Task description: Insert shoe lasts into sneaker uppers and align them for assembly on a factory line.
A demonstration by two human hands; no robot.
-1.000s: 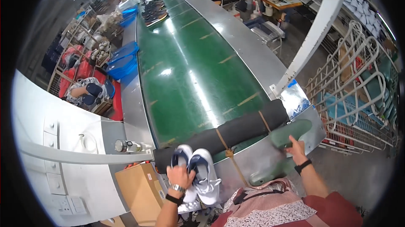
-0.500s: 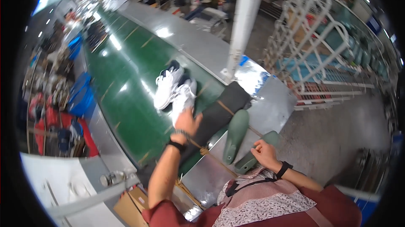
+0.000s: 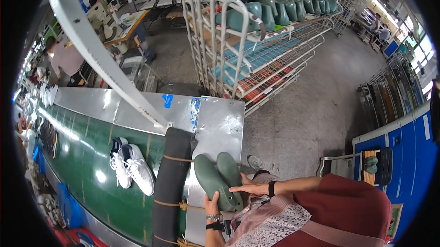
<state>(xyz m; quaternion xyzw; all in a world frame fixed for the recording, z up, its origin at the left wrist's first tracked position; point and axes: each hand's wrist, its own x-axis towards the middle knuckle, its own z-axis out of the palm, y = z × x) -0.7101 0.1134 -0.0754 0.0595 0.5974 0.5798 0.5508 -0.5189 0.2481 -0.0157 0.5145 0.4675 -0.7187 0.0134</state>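
Two green shoe lasts lie side by side at the metal end of the conveyor, close to my body: a left last (image 3: 207, 173) and a right last (image 3: 227, 164). My left hand (image 3: 212, 206) is closed on the heel end of the left one, thumb on its upper side. Across the heel end of the right one, my right hand (image 3: 247, 186) grips with its fingers apart; part of the grip is hidden. A pair of white sneakers (image 3: 139, 170) with dark linings stands on the green belt, left of the black roller, away from both hands.
A black padded roller (image 3: 172, 178) tied with cord crosses the belt's end. A white post (image 3: 101, 54) rises from the metal edge (image 3: 215, 123). Beyond stands a wire rack (image 3: 233, 49) bearing several green lasts (image 3: 275, 8). A blue cabinet (image 3: 408, 155) stands at right.
The view has swung to the right. My left hand has left the white sneaker and come to the left last. My right hand now touches the lasts, which lie closer together.
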